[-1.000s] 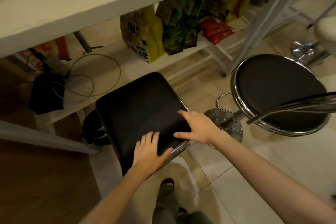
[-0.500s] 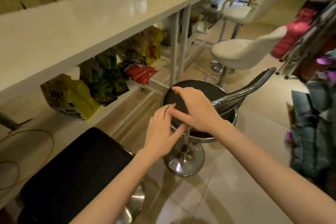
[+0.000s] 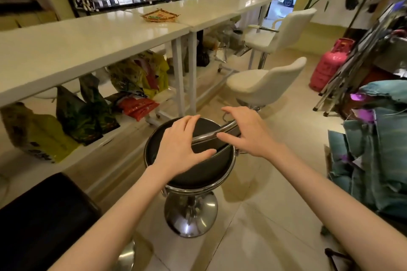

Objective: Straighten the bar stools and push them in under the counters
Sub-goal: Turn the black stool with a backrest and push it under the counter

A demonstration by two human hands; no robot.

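Round black stool (image 3: 198,167) stands clear of the white surface (image 3: 92,37), backrest rail toward the person. Left hand (image 3: 182,145) lies flat, fingers spread, on the seat; right hand (image 3: 246,132) hovers spread above the chrome rail (image 3: 211,135), gripping nothing. Risk: an ungripped push could spin the swivel seat instead of moving the base (image 3: 190,215).

Between the round stool (image 3: 198,160) and the counter (image 3: 88,50) lies a strip of bare floor (image 3: 136,160) — open for passing. Under the counter, bags (image 3: 88,112) crowd the low shelf (image 3: 123,130), and white legs (image 3: 186,72) stand just ahead. A square stool (image 3: 44,215) blocks the near left; a white chair (image 3: 264,83) stands beyond — piled fabric (image 3: 374,160) hems the right
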